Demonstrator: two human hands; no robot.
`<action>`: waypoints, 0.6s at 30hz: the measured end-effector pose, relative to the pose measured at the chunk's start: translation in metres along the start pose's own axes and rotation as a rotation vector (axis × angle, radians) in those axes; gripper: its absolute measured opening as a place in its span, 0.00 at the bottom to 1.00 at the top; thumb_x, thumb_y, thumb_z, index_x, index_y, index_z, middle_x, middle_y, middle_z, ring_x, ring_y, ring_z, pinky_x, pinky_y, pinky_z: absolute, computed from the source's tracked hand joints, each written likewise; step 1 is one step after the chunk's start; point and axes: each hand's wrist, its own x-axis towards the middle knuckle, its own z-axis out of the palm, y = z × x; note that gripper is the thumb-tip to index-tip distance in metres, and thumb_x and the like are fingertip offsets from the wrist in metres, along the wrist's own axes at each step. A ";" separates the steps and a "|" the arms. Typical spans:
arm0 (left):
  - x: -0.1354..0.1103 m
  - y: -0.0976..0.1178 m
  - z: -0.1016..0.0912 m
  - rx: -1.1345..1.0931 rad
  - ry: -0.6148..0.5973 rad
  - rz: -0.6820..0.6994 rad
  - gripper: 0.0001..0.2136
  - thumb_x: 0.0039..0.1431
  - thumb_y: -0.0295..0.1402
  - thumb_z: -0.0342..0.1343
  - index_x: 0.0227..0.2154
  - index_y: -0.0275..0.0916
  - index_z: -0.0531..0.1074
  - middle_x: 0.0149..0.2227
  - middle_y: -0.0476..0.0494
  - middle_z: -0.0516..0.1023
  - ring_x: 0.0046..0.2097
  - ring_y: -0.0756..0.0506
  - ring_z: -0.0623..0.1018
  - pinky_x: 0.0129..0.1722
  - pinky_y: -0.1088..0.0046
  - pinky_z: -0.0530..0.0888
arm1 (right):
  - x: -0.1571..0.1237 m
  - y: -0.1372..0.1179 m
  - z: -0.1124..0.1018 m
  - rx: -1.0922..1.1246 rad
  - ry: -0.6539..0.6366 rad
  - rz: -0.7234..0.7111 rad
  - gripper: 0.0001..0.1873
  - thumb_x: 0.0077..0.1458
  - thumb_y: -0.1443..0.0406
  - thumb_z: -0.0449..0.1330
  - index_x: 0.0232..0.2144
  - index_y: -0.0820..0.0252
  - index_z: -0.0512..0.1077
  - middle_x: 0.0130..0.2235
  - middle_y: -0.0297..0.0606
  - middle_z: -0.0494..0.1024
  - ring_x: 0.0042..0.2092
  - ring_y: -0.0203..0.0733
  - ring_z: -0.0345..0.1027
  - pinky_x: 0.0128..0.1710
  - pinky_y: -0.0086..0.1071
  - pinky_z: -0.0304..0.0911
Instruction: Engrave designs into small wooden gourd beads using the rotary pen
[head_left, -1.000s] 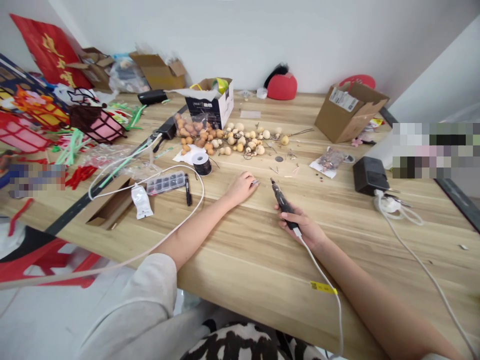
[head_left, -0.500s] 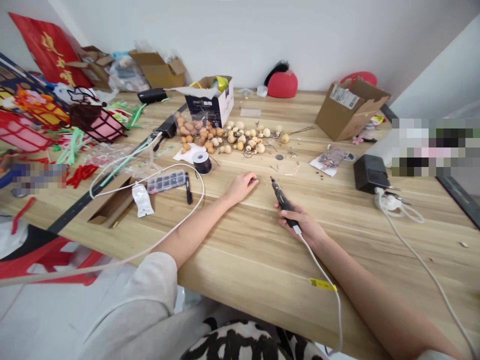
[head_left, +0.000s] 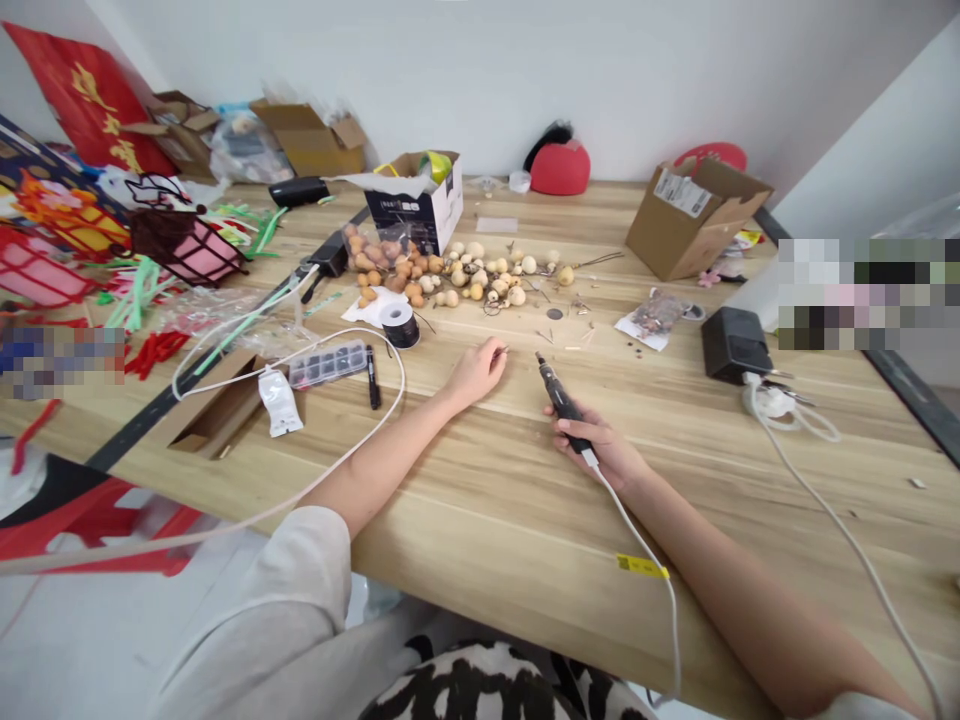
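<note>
Pale wooden surface (head_left: 480, 500) is carrying a crowded craft spread, and you are holding your hands apart on it. Your right hand (head_left: 600, 445) is wrapping around a slim black rotary engraving tool (head_left: 561, 400), with its tip pointing ahead and toward your left hand (head_left: 472, 375). Your left fingertips (head_left: 496, 353) are pinching together on something too small to make out. Just beyond your left hand, a black wire spool (head_left: 400, 326) is sitting beside a black marker pen (head_left: 371, 378), while a loose heap of small dried bottle gourds (head_left: 465, 275) is spreading across the wood ahead of both hands. A white power cord (head_left: 637, 540) is running from the tool past your right wrist and over the near edge of the surface.

You are risking a nick if the tool runs while its tip is aimed near your left fingertips. A snag on that cord could jerk the tool, and a careless knock could send gourds rolling.
</note>
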 end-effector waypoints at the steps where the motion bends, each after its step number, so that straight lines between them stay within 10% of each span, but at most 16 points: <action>1: 0.000 0.000 0.000 0.001 0.005 0.001 0.05 0.65 0.31 0.48 0.39 0.39 0.69 0.35 0.43 0.81 0.36 0.47 0.78 0.40 0.71 0.71 | 0.000 0.000 0.000 0.001 0.011 0.017 0.19 0.40 0.70 0.73 0.37 0.52 0.79 0.41 0.36 0.78 0.29 0.32 0.58 0.26 0.30 0.60; 18: 0.001 -0.001 0.002 -0.036 0.060 0.056 0.08 0.64 0.30 0.51 0.42 0.36 0.72 0.42 0.38 0.81 0.44 0.46 0.80 0.48 0.69 0.74 | 0.001 0.000 -0.003 -0.065 -0.026 0.003 0.18 0.42 0.67 0.73 0.38 0.50 0.78 0.42 0.35 0.76 0.31 0.34 0.60 0.28 0.32 0.58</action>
